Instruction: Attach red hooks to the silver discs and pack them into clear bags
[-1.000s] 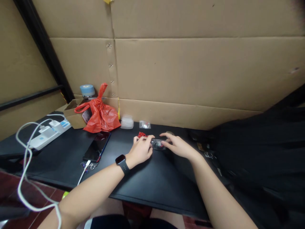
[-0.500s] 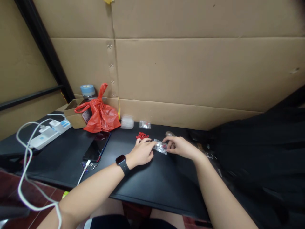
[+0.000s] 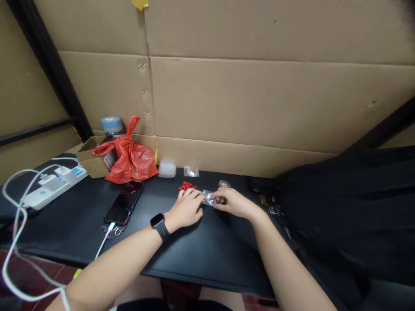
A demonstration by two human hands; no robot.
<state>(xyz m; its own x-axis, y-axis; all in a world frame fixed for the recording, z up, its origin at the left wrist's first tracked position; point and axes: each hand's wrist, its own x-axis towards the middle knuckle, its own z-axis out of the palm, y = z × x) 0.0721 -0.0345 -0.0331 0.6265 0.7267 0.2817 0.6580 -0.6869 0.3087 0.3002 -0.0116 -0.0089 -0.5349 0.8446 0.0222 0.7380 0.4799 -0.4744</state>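
A small clear plastic packet point(image 3: 208, 197) with shiny contents lies on the black table between my hands. My left hand point(image 3: 185, 209), a dark watch on its wrist, rests with fingers stretched out, their tips at the packet's left edge. From the other side, my right hand point(image 3: 236, 204) has thumb and forefinger pinched over the packet, hiding its right part. What is inside cannot be made out clearly. A pile of small red pieces point(image 3: 187, 185) sits just beyond my left fingers. Farther back lies another clear packet point(image 3: 191, 172).
A roll of tape point(image 3: 224, 184) lies behind my right hand. A stack of clear plastic pieces point(image 3: 167, 168), a red bag point(image 3: 132, 162) and a cardboard box point(image 3: 92, 157) stand at the back left. Nearer are a charging phone point(image 3: 125, 204) and a power strip point(image 3: 53, 188). Black fabric point(image 3: 340, 216) fills the right.
The view has shifted slightly right. My right fingers have moved left from the packet's right edge to over its middle. My left hand stays at its left edge.
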